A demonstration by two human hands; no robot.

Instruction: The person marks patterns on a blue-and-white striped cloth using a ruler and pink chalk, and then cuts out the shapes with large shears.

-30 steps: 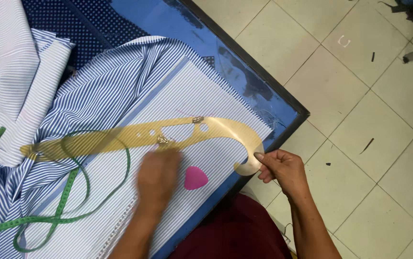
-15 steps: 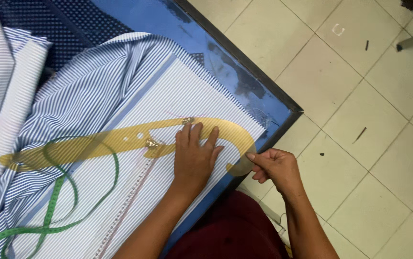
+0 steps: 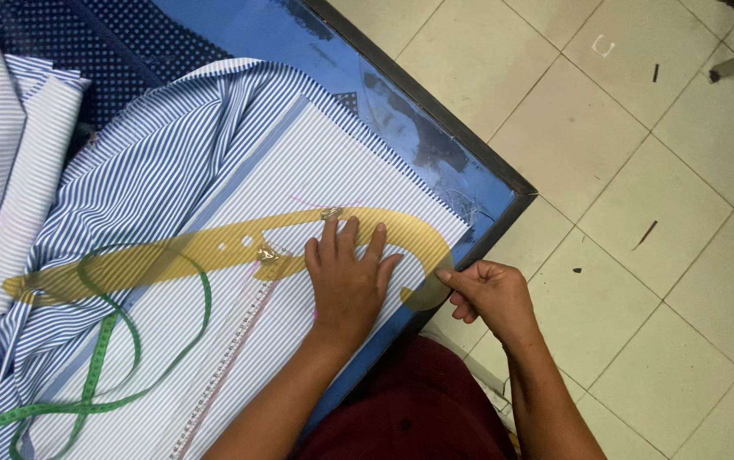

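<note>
A long yellow see-through curve ruler (image 3: 205, 251) lies across fine-striped pale fabric (image 3: 316, 170) on the table. My left hand (image 3: 346, 281) rests flat on the ruler's broad curved part, fingers spread and holding nothing. My right hand (image 3: 490, 298) is at the table's edge, thumb and fingers pinched on the ruler's rounded end. A clear straight ruler (image 3: 231, 358) lies on the fabric below my left wrist.
Blue-and-white striped cloth (image 3: 129, 187) is bunched on the left with a green tape measure (image 3: 94, 375) looped over it. Navy dotted fabric (image 3: 60, 34) and folded light cloth (image 3: 9, 153) lie behind. The blue table top (image 3: 239, 25) ends in a dark rim (image 3: 469, 145); tiled floor (image 3: 639, 170) is on the right.
My left hand has moved up from beside a pink chalk piece and laid itself flat on the ruler. The chalk is out of sight now. My right hand stays on the ruler's end.
</note>
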